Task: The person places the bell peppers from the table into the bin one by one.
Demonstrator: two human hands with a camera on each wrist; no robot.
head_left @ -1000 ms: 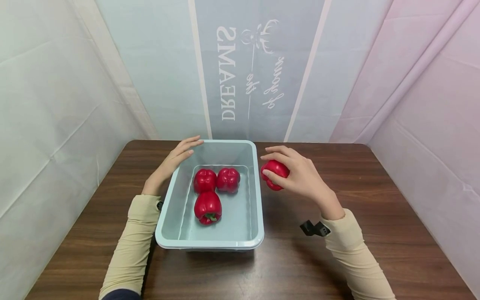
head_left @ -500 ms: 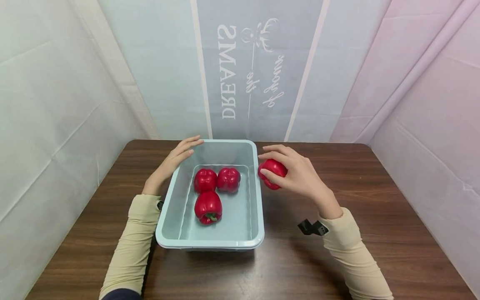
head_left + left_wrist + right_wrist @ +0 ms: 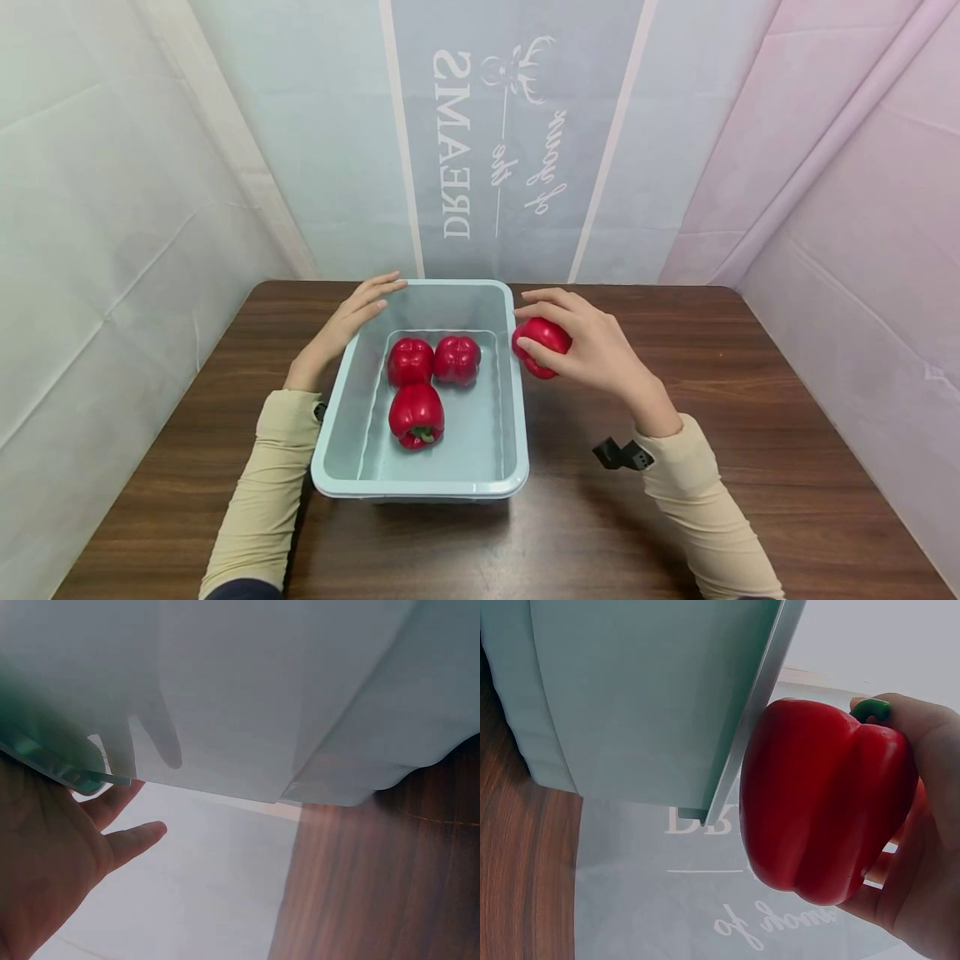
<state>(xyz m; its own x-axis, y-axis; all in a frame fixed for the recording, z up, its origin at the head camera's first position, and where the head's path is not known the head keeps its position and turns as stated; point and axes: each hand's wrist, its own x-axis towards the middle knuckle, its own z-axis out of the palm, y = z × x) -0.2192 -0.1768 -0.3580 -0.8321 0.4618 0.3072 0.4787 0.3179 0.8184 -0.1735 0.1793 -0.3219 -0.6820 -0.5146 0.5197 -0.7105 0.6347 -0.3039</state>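
Note:
A red bell pepper (image 3: pixel 543 346) is in my right hand (image 3: pixel 588 346), held between thumb and fingers just outside the right rim of a pale blue plastic bin (image 3: pixel 420 488). The right wrist view shows this pepper (image 3: pixel 825 802) close up, its green stem (image 3: pixel 871 711) by the thumb. My left hand (image 3: pixel 348 321) lies along the bin's far left rim with its fingers extended; in the left wrist view the hand (image 3: pixel 52 855) is at the bin's edge. Inside the bin sit three more red bell peppers: one back left (image 3: pixel 410 362), one back right (image 3: pixel 457 360), one in front (image 3: pixel 416 415).
The bin stands on a dark wooden table (image 3: pixel 720 400). Behind it hangs a grey-blue cloth (image 3: pixel 517 167) with mirrored lettering. White cloth walls (image 3: pixel 112 250) flank the table. A black strap piece (image 3: pixel 624 455) sits by the right cuff.
My right hand has moved slightly left with the red bell pepper, bringing it up against the bin's right rim in the head view. The left hand and the bin have stayed put.

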